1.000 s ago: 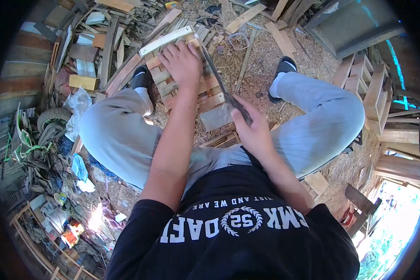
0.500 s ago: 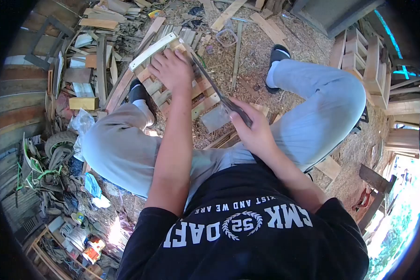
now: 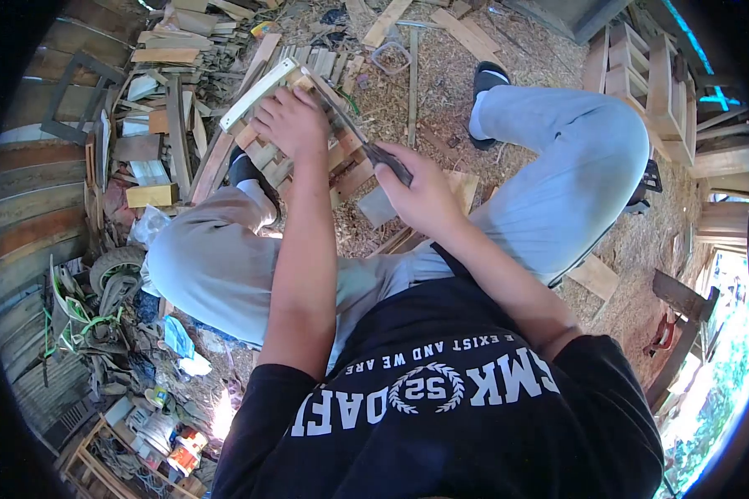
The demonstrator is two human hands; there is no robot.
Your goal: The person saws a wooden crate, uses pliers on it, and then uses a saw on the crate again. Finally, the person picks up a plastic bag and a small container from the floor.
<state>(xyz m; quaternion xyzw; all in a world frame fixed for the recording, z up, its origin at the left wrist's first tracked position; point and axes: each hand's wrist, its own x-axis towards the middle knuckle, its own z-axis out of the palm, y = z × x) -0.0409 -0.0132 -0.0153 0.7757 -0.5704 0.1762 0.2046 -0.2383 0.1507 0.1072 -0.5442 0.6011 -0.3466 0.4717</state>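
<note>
My left hand (image 3: 298, 125) grips a wooden piece with a pale strip (image 3: 256, 96) along its far side, fingers bent over the wood. In my right hand (image 3: 423, 193) is the dark handle of a handsaw (image 3: 389, 163). Its long, narrow-looking blade, seen nearly edge-on, points up and left, its tip close to the fingers of my left hand. Below the hands lie several wooden blocks (image 3: 354, 180) between my feet. Whether the blade touches the wood cannot be made out.
Stacked boards and offcuts (image 3: 179, 50) fill the far left. A clear plastic container (image 3: 391, 58) lies on the shavings-covered floor. Wooden frames (image 3: 670, 96) stand on the right. At the lower left are a blue plastic bag (image 3: 177, 337), a tyre (image 3: 112, 268) and clutter.
My right hand and the saw have shifted up and left, with the handle now nearer my left hand. My left hand keeps its hold on the wood. The whole view has shifted slightly.
</note>
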